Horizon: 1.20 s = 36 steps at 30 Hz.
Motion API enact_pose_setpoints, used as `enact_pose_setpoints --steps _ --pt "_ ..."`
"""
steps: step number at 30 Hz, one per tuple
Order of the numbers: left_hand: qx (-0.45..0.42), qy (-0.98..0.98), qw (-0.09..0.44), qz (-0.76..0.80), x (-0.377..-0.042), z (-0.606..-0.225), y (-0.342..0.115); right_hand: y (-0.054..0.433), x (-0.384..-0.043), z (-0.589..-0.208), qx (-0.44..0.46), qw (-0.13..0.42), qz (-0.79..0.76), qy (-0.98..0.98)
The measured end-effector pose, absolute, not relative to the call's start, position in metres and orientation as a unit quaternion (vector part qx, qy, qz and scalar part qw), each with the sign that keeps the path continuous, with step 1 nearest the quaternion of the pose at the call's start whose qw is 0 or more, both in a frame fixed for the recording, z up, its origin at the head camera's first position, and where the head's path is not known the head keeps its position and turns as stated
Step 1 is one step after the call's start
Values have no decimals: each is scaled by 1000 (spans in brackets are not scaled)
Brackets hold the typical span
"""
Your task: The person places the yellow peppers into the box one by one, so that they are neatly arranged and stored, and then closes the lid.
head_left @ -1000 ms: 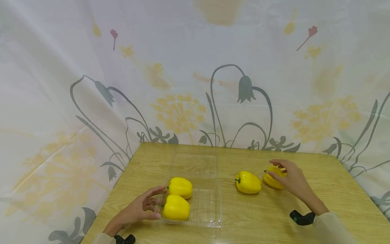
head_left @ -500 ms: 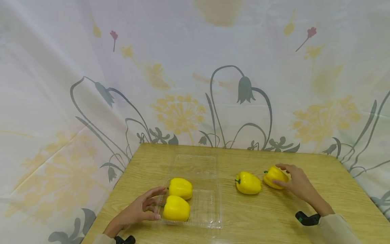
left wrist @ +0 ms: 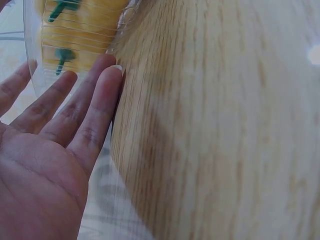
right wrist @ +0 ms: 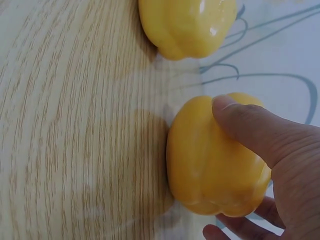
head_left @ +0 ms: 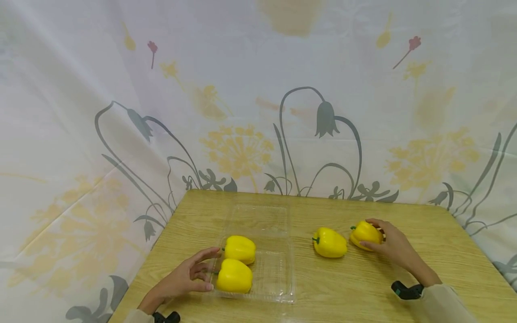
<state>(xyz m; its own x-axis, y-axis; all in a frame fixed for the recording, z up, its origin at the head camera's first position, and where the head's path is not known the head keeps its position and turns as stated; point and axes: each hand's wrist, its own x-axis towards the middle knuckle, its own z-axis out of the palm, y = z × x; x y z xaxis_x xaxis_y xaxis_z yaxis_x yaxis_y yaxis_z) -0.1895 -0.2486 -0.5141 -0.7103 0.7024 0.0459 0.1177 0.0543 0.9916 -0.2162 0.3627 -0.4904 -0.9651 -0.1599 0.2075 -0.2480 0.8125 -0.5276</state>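
My right hand (head_left: pixel 397 246) grips a yellow bell pepper (head_left: pixel 362 233) at the right of the table, thumb on its near side and fingers round the far side. In the right wrist view the thumb presses on this bell pepper's side (right wrist: pixel 210 160). Just left of it lies another yellow bell pepper (head_left: pixel 330 243), green stem pointing left. A clear plastic clamshell box (head_left: pixel 278 285) lies with its lid folded back, holding two yellow bell peppers (head_left: pixel 234 276) in its left half. My left hand (head_left: pixel 177 279), fingers loosely extended, rests against the box's left wall (left wrist: pixel 35 55).
The wood-grain table (head_left: pixel 331 291) extends to a flower-patterned curtain (head_left: pixel 250 98) behind and at both sides. The box's lid (head_left: pixel 258 220) lies toward the back of the table. Black wrist devices (head_left: pixel 407 290) sit on both wrists.
My right hand has shifted slightly right and closed round the rightmost bell pepper, which has turned or slid a little to the right. The left hand and the box stay in place.
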Motion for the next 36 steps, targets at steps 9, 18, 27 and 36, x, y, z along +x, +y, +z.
enact_pose_setpoints --steps 9,18,27,36 --pt "291 693 236 616 -188 -512 -248 364 -217 -494 102 88 289 -948" --pt "304 688 232 616 -188 -511 -247 362 -214 -490 102 108 287 -946" --pt "291 693 239 615 -187 -512 -248 364 -213 -493 105 135 283 -944" --pt "291 695 236 614 -188 -512 -248 363 -212 -484 106 150 285 -941"
